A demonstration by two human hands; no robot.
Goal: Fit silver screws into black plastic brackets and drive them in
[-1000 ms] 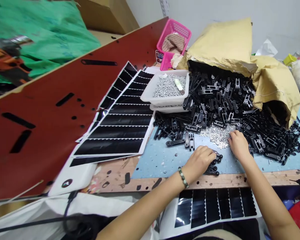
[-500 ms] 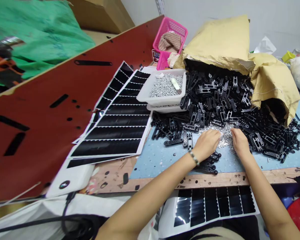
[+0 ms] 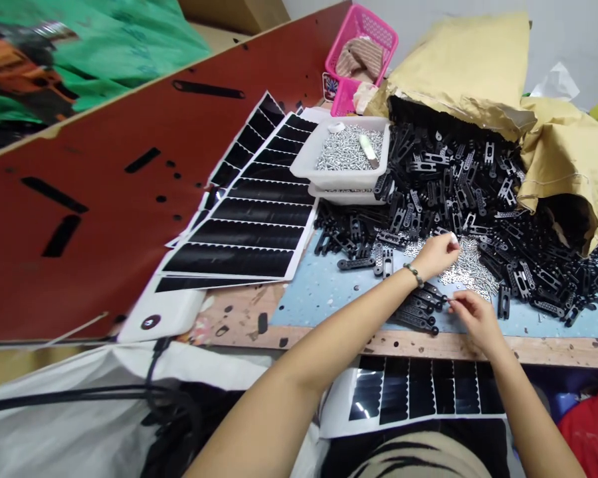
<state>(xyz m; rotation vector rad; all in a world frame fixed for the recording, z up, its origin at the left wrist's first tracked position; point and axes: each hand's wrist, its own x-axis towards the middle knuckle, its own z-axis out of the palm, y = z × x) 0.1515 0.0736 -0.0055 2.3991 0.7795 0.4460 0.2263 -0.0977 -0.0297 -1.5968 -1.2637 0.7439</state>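
My left hand (image 3: 437, 256), a bead bracelet (image 3: 413, 274) on its wrist, is closed over the pile of small metal pieces (image 3: 471, 265). A white patch shows at its fingertips, and what they hold is hidden. Nearer the table's front edge, my right hand (image 3: 477, 321) pinches at the end of a row of black plastic strips (image 3: 414, 313). Something too small to name is between its thumb and finger. The strips lie side by side below my left wrist, round ends toward my right hand.
A large heap of black slotted plastic parts (image 3: 458, 179) spills from torn paper sacks (image 3: 463, 66). Left of it, a white tub (image 3: 341, 178) holds screws. Sheets of black stickers (image 3: 239, 236) lie beside a red board (image 3: 104, 199). A pink basket (image 3: 346, 40) stands behind.
My right hand has come from the metal pile toward the front edge, to the ends of the black strips. My left hand stays by the pile. The view has shifted slightly.
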